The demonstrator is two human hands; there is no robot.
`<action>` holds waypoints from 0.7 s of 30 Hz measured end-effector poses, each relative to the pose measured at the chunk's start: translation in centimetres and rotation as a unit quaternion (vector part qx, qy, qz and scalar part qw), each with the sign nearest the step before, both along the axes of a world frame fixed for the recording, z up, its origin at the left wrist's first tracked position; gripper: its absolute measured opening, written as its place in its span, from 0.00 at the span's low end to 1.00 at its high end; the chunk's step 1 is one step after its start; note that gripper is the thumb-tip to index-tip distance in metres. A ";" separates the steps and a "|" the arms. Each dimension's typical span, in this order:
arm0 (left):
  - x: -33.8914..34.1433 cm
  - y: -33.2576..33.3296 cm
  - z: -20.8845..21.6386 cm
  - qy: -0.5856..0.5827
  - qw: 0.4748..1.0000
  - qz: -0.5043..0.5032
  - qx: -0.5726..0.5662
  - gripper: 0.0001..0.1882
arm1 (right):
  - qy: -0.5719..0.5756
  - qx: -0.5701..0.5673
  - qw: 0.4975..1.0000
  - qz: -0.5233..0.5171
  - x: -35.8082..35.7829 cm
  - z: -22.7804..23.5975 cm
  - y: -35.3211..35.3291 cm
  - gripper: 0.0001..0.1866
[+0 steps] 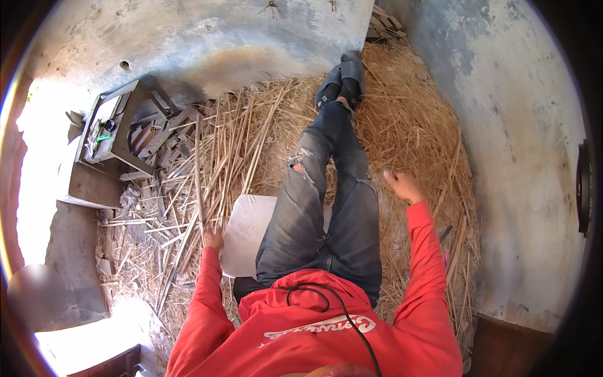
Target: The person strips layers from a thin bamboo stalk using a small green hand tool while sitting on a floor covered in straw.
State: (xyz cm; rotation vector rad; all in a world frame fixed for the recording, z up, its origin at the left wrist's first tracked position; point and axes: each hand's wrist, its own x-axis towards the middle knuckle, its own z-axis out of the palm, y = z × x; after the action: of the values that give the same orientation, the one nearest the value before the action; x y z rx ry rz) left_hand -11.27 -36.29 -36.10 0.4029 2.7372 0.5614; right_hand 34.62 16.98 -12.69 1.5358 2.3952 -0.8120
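My left hand (213, 239) is closed at the lower end of a long, thin split-bamboo strip (200, 169), which points away from me. Many similar strips (232, 141) lie loose in a pile beyond and beside that hand. To the right of my legs, my right hand (406, 187) is raised over the straw-like shavings, with its fingers curled. Something small and dark shows at its fingertips, too small to make out. A pale flat sheet (242, 229) lies partly under my left thigh, close to my left hand.
My legs stretch forward in torn jeans, crossed at the ankles, with slippers (352, 66) near the far wall. At left stands an upturned-looking wooden frame (135, 122) with small items, beside wood scraps (166, 135). Straw-like shavings (408, 107) cover the floor; a plastered wall (521, 125) curves along the right.
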 end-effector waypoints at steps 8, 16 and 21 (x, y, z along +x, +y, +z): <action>3.7 -0.5 -2.1 -0.088 0.993 0.076 -0.002 0.28 | -0.150 0.162 0.965 -0.142 4.8 -8.9 -4.3 0.33; 1.3 -1.2 -2.3 -0.050 0.996 0.046 -0.059 0.27 | 0.037 0.257 0.951 -0.167 7.0 -17.5 -13.9 0.27; 2.1 0.2 -3.4 -0.061 0.997 0.023 -0.035 0.25 | 0.053 0.059 0.958 -0.274 15.0 -26.5 -16.1 0.29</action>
State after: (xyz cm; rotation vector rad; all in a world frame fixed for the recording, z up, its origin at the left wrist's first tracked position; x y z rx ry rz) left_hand -9.13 -36.04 -39.48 0.2790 2.6459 0.4844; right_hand 49.64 0.90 -39.15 2.3121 2.1313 -0.8721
